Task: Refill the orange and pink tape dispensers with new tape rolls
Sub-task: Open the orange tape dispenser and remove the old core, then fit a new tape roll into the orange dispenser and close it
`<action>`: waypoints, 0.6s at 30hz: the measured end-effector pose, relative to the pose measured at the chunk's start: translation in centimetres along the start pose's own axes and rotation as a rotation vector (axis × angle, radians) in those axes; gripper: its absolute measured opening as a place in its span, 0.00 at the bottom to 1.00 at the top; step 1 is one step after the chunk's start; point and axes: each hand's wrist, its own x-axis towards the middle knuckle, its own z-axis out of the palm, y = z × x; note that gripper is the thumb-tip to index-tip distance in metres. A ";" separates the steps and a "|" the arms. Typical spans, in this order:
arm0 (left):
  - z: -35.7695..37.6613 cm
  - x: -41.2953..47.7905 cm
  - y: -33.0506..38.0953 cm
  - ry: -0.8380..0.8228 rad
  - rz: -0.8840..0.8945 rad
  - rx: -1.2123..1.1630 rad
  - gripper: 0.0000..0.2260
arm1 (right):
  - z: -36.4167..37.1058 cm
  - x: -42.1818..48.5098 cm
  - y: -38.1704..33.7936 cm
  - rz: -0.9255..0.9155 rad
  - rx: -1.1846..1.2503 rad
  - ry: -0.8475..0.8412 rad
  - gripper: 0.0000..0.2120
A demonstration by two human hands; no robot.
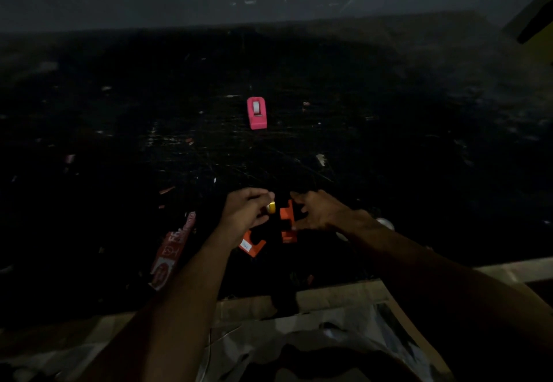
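The scene is very dark. My left hand (245, 211) pinches a small yellowish tape roll (271, 207) at its fingertips. Just right of it, my right hand (321, 212) grips an orange tape dispenser (288, 221) that stands on its end on the black table. A second orange piece (252, 245), possibly part of a dispenser, lies below my left hand. The pink tape dispenser (256, 112) sits alone farther back at the table's middle, with a pale roll showing in its top.
A red and white printed wrapper (172, 251) lies left of my left forearm. A pale round object (386, 223) shows beside my right wrist. Small scraps dot the black table (389, 142). The table's near edge (335, 292) is lined with cardboard.
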 end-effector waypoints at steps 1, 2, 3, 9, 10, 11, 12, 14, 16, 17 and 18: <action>0.2 0.0 0.1 0.003 0.003 -0.002 0.09 | 0.0 0.0 0.1 0.002 0.013 0.004 0.42; 0.3 0.0 0.2 0.003 0.006 0.001 0.08 | -0.1 -0.1 0.1 0.003 0.022 0.008 0.41; 0.4 -0.1 0.4 -0.001 0.011 0.005 0.07 | -0.4 -0.2 0.2 0.006 0.027 0.011 0.40; 1.7 -0.1 1.8 -0.069 0.025 -0.049 0.04 | -4.0 -2.0 3.8 0.065 0.014 0.071 0.23; 2.1 0.0 2.0 -0.081 0.028 -0.057 0.04 | -4.7 -2.6 4.7 0.082 0.007 0.078 0.21; 2.5 0.1 2.1 -0.094 0.032 -0.066 0.04 | -5.2 -3.3 5.5 0.101 0.001 0.079 0.20; 3.1 0.2 2.2 -0.105 0.036 -0.078 0.04 | -5.7 -4.1 6.3 0.117 -0.007 0.081 0.19; 4.3 0.2 2.1 -0.121 0.044 -0.089 0.04 | -6.1 -5.6 7.4 0.133 -0.033 0.087 0.18; 5.6 0.3 1.9 -0.133 0.048 -0.078 0.05 | -5.8 -7.0 7.8 0.126 -0.053 0.076 0.18; 6.2 0.3 1.7 -0.143 0.046 -0.071 0.05 | -5.6 -7.5 7.9 0.112 -0.061 0.060 0.18; 6.7 0.3 1.6 -0.155 0.045 -0.059 0.04 | -5.2 -7.9 7.8 0.095 -0.074 0.038 0.17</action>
